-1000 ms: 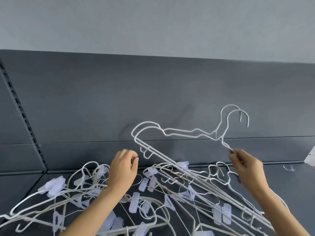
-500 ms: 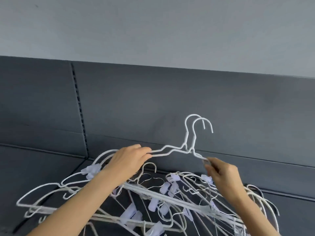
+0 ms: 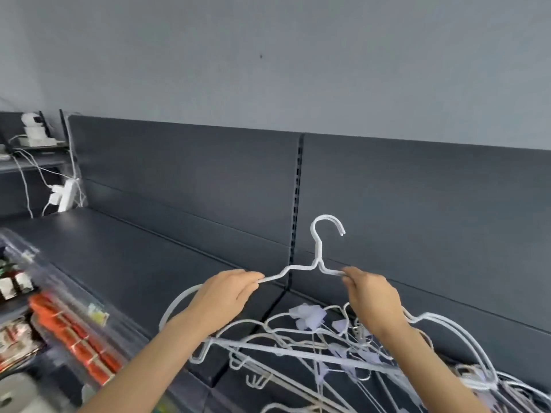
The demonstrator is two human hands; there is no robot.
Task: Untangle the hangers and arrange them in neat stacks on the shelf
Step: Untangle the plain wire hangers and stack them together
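1. Tangled hangers (image 3: 313, 353): heaped at the shelf's right front. Thin white coated wire, translucent plastic clips (image 3: 307, 315) interlocked.
2. Your left hand (image 3: 229, 296) and right hand (image 3: 371, 296): each pinches one shoulder of the lifted hanger pair (image 3: 319, 257). The pair is upright above the heap with hooks nested, seemingly to work it clear.
3. Shelf (image 3: 134, 263): dark, matte and flat. Its left stretch is a likely stacking spot.
4. Slotted back panel (image 3: 417, 204): behind.

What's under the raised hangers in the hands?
Under the raised hangers: a tangled pile of white wire hangers with translucent clips, on the dark shelf. The left forearm and right forearm hide parts of it.
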